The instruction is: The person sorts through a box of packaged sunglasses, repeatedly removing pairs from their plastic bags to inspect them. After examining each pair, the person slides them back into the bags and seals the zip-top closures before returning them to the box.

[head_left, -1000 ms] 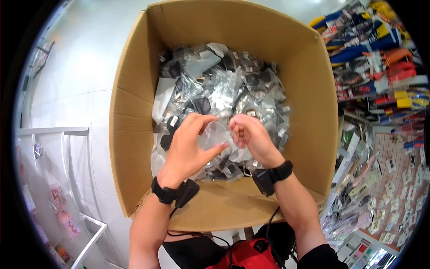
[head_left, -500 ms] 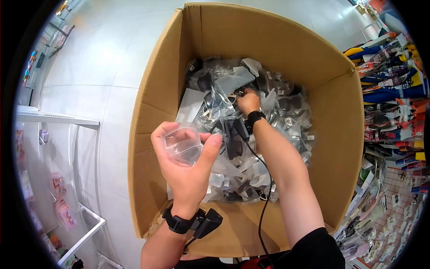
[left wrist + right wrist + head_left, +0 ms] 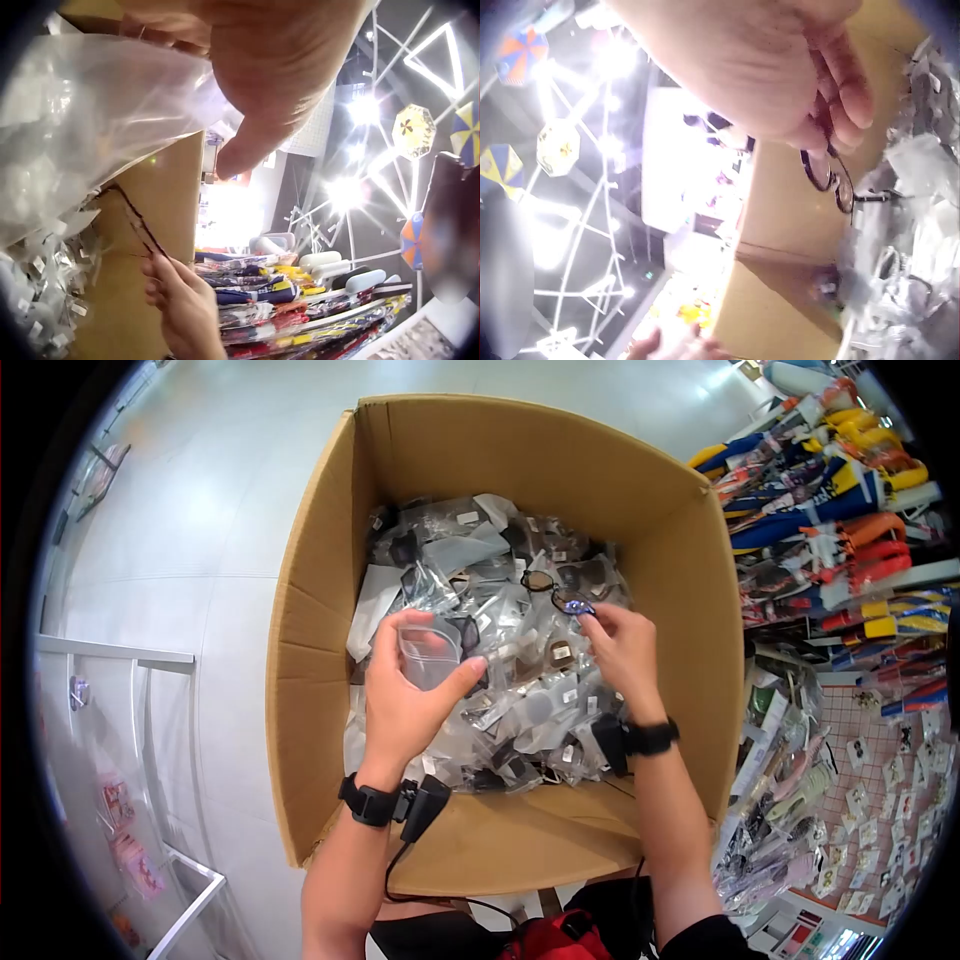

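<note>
We pinch one end of the dark glasses (image 3: pixel 537 580) with the thumb and fingers of our right hand (image 3: pixel 630 655). The glasses are up over the packed heap (image 3: pixel 520 710), and their long way slants from our fingertips toward the far left. Our left hand (image 3: pixel 397 705) has its thumb and fingers bent wide around a clear bag (image 3: pixel 430 645). The bag is left of the glasses and closer to us, apart from them. Our right hand is nearer the glasses.

Pale floor (image 3: pixel 215 510), white rack (image 3: pixel 125 650), pink packets (image 3: pixel 140 865)
</note>
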A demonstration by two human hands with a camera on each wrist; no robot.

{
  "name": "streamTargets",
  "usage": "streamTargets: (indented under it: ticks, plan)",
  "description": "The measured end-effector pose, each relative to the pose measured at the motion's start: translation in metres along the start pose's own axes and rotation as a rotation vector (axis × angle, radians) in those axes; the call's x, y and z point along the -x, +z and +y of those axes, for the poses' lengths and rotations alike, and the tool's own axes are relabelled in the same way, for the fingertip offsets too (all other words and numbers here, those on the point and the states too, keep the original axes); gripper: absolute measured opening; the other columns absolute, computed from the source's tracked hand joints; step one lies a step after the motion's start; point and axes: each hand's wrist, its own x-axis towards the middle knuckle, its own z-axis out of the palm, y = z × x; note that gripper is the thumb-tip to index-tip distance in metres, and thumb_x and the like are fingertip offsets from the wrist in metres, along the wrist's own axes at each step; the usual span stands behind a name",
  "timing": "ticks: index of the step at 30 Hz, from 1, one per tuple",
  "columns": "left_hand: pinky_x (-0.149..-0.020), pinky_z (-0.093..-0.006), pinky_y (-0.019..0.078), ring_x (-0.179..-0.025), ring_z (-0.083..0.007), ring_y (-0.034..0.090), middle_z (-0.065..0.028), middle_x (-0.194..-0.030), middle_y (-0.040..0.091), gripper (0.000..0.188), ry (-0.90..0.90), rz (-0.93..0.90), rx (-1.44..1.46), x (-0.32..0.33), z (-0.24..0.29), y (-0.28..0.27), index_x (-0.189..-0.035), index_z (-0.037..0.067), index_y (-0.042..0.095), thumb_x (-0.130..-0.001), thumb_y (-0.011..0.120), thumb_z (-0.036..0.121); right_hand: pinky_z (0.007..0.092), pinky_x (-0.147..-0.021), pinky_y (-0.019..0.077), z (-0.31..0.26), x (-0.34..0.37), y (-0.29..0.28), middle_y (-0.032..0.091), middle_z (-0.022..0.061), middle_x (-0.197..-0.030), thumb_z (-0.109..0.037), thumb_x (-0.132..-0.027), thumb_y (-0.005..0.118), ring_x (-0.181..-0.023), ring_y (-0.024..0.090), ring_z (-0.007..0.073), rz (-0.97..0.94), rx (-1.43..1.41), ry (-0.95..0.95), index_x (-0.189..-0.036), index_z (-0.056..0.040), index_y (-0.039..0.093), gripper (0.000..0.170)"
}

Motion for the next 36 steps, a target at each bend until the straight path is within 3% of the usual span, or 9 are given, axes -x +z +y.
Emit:
streamTargets:
  ticks: [2, 6, 11, 13, 15, 19, 21, 27, 36]
  plan:
    - [-0.079, -0.0325, 0.0491, -0.087, -0.0169, 0.060, -0.0049, -0.098, 0.062, 0.062, 0.040, -0.102, -0.205, 0.003, 0.001, -0.002, -0.121, 0.010, 0.056, -0.070, 0.087, 0.026, 0.0228, -0.054, 0.0485, -0.021, 0.032, -0.025, 0.071, 0.0042, -0.076, -0.017, -0.091, 0.072, -0.064, 0.063, 0.0069, 0.010, -0.264, 0.131, -0.102, 0.0022, 0.073, 0.022]
    - [-0.079, -0.0328, 0.0505, -0.088, -0.0180, 0.063, -0.0052, -0.099, 0.063, 0.061, 0.052, -0.144, -0.235, 0.010, -0.008, -0.001, -0.121, 0.009, 0.057, -0.071, 0.086, 0.026, 0.0216, -0.055, 0.0457, -0.024, 0.060, -0.040, 0.070, 0.0066, -0.083, -0.014, -0.097, 0.065, -0.064, 0.061, 0.0084, -0.059, -0.644, 0.123, -0.111, 0.0008, 0.071, 0.021]
    - [-0.079, -0.0319, 0.0516, -0.090, -0.0159, 0.064, -0.0051, -0.096, 0.066, 0.054, 0.090, -0.094, -0.135, 0.005, -0.009, -0.005, -0.121, 0.010, 0.058, -0.074, 0.084, 0.020, 0.0192, -0.056, 0.0421, -0.011, 0.062, -0.042, 0.069, 0.0047, -0.080, -0.015, -0.097, 0.066, -0.064, 0.058, 0.0066, -0.146, -0.759, 0.091, -0.111, -0.0008, 0.071, 0.021]
    - [-0.083, -0.0318, 0.0528, -0.095, -0.0156, 0.065, -0.0054, -0.099, 0.068, 0.048, 0.056, -0.150, -0.083, 0.005, 0.001, -0.002, -0.118, 0.009, 0.058, -0.078, 0.082, 0.016, 0.0187, -0.057, 0.0415, -0.003, 0.064, -0.038, 0.069, 0.0035, -0.080, -0.015, -0.097, 0.065, -0.065, 0.057, 0.0055, -0.164, -0.928, 0.166, -0.112, -0.0013, 0.071, 0.021]
    - [-0.090, -0.0321, 0.0529, -0.103, -0.0169, 0.066, -0.0076, -0.107, 0.070, 0.041, -0.189, -0.385, 0.405, 0.008, 0.005, 0.007, -0.116, 0.007, 0.059, -0.082, 0.081, 0.014, 0.0183, -0.058, 0.0415, -0.004, 0.067, -0.031, 0.069, 0.0030, -0.081, -0.016, -0.097, 0.065, -0.066, 0.057, 0.0050, -0.194, -0.949, 0.178, -0.112, -0.0014, 0.071, 0.021]
    - [-0.098, -0.0337, 0.0506, -0.111, -0.0185, 0.065, -0.0109, -0.118, 0.069, 0.039, -0.143, -0.517, 0.361, 0.011, 0.000, 0.016, -0.116, 0.005, 0.060, -0.084, 0.080, 0.013, 0.0176, -0.061, 0.0428, -0.016, 0.076, -0.015, 0.070, 0.0021, -0.084, -0.017, -0.097, 0.067, -0.070, 0.058, 0.0043, -0.277, -0.785, 0.156, -0.115, -0.0019, 0.070, 0.023]
    - [-0.099, -0.0342, 0.0496, -0.111, -0.0187, 0.065, -0.0104, -0.119, 0.069, 0.041, -0.161, -0.544, 0.335, 0.014, 0.000, 0.016, -0.118, 0.004, 0.061, -0.083, 0.080, 0.013, 0.0196, -0.065, 0.0462, -0.020, 0.083, -0.007, 0.071, 0.0029, -0.089, -0.017, -0.097, 0.067, -0.074, 0.061, 0.0062, -0.318, -0.726, 0.178, -0.115, -0.0023, 0.070, 0.024]
    - [-0.097, -0.0327, 0.0492, -0.108, -0.0172, 0.065, -0.0079, -0.117, 0.069, 0.049, -0.019, -0.455, 0.223, 0.016, -0.008, 0.016, -0.119, 0.003, 0.061, -0.079, 0.084, 0.018, 0.0301, -0.077, 0.0554, -0.029, 0.088, 0.000, 0.071, 0.0118, -0.105, -0.017, -0.100, 0.062, -0.090, 0.071, 0.0203, -0.408, -1.072, 0.309, -0.118, 0.0019, 0.065, 0.026]
    - [-0.089, -0.0315, 0.0500, -0.093, -0.0150, 0.065, -0.0059, -0.102, 0.069, 0.050, 0.135, -0.397, -0.098, 0.010, 0.000, 0.005, -0.117, 0.007, 0.059, -0.073, 0.082, 0.013, 0.0317, -0.074, 0.0566, -0.006, 0.072, -0.026, 0.071, 0.0145, -0.105, -0.018, -0.100, 0.061, -0.088, 0.071, 0.0234, -0.432, -1.205, 0.285, -0.114, 0.0012, 0.065, 0.024]
